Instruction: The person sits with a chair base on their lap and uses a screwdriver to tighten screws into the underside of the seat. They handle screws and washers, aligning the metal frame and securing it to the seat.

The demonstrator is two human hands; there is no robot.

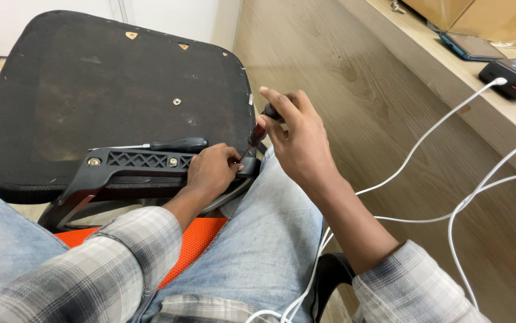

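The black armrest bracket [132, 161] is pressed down by the left hand [210, 170], closed on its end. Just beside it, a red-and-black screwdriver [261, 128] is held tight in the right hand [297, 140]. A second screwdriver [174, 144] is laid behind the bracket on the upturned chair seat [90, 84].

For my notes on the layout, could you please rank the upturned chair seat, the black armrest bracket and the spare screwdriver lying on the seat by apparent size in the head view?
1. Upturned chair seat, by far the largest.
2. Black armrest bracket.
3. Spare screwdriver, shorter and much thinner than the bracket.
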